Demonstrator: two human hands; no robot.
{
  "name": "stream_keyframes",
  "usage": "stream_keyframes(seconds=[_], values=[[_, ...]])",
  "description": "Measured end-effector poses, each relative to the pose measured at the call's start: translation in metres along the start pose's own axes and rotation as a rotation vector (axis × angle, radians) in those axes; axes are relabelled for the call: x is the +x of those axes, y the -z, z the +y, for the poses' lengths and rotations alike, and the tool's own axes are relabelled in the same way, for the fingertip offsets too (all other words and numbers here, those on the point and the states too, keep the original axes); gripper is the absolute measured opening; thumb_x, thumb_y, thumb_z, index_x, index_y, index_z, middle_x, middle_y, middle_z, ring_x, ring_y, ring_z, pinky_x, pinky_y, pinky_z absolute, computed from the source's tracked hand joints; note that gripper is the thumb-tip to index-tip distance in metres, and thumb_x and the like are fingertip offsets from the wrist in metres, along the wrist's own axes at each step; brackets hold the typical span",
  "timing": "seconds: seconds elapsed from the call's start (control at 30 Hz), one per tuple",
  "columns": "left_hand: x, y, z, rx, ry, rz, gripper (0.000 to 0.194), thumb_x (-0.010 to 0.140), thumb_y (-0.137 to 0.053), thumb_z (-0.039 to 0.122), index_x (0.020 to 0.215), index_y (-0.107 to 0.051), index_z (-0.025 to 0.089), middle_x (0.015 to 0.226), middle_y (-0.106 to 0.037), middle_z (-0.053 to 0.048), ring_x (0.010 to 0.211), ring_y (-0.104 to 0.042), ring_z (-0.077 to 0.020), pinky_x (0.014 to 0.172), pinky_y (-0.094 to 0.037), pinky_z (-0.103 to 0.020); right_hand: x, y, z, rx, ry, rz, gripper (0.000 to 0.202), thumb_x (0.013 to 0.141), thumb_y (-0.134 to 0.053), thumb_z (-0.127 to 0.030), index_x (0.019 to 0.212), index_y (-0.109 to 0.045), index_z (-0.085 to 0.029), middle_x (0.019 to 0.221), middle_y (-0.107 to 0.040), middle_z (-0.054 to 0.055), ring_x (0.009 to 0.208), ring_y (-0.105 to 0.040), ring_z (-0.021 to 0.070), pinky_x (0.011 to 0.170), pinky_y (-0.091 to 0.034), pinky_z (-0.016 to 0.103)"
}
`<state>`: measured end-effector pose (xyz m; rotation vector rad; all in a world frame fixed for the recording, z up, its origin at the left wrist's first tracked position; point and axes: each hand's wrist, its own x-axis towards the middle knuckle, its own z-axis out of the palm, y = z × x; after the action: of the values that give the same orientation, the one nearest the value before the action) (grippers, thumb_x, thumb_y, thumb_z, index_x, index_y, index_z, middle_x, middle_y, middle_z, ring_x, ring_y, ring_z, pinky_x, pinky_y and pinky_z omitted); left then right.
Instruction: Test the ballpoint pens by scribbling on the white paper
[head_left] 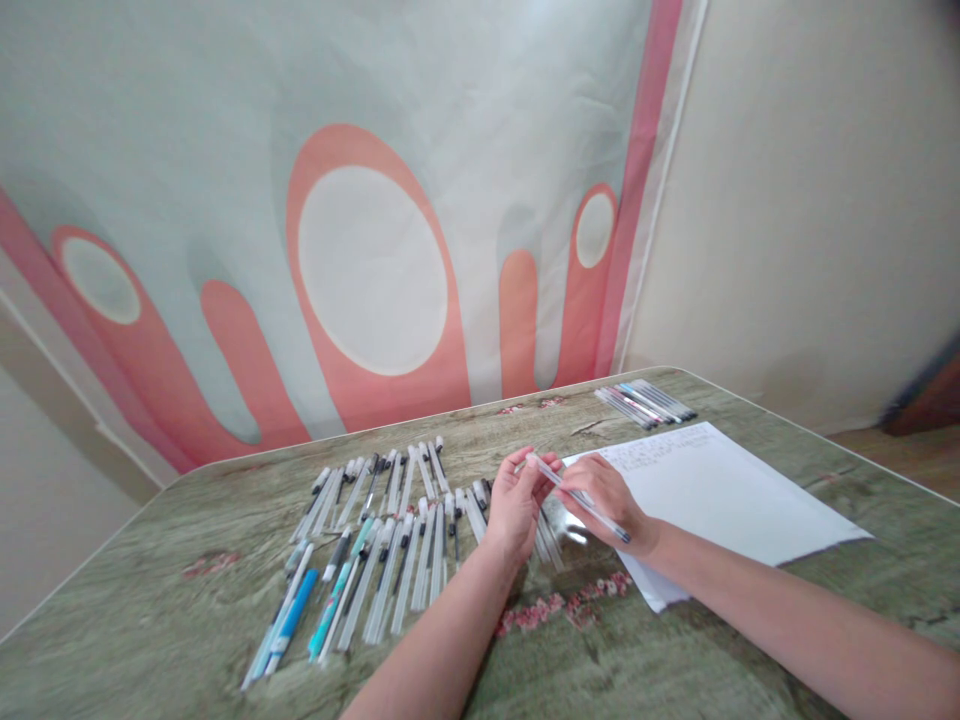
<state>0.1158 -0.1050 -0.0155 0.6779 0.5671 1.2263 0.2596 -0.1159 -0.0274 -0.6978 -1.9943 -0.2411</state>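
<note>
A slim pen (577, 495) with a clear, whitish barrel and a dark end runs between my two hands, above the table. My left hand (517, 500) pinches its upper left end with the fingertips. Fingers of my right hand (606, 498) close round the barrel farther along, and the dark end sticks out below that palm. Under the right hand lies a sheet of white paper (727, 500) with handwriting near its top edge. Left of my hands, pen parts (405, 570) lie in two rows, mostly clear barrels and caps; my left hand and forearm hide some.
A group of pens (645, 403) lies side by side at the far right of the table. Blue pens (292, 620) lie at the near left of the rows. The wood-patterned table (150, 620) has a patterned backdrop (465, 100) behind it.
</note>
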Motion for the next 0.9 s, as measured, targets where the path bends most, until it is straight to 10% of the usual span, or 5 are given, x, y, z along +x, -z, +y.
stream_keyframes(seconds=[0.9], values=[[-0.001,-0.002,0.006,0.160,-0.227,0.082,0.057,0.067,-0.068,0.028,0.114,-0.036,0.021,0.090,-0.066,-0.007,0.077,-0.062,-0.0131,0.078,-0.044,-0.031,-0.008,0.003,-0.001,0.022,-0.090,-0.108,0.024,0.081,-0.041,-0.012,0.101,-0.052,-0.017,0.079,-0.060,0.006,0.070,-0.056,0.0171,0.066,-0.046,0.033]])
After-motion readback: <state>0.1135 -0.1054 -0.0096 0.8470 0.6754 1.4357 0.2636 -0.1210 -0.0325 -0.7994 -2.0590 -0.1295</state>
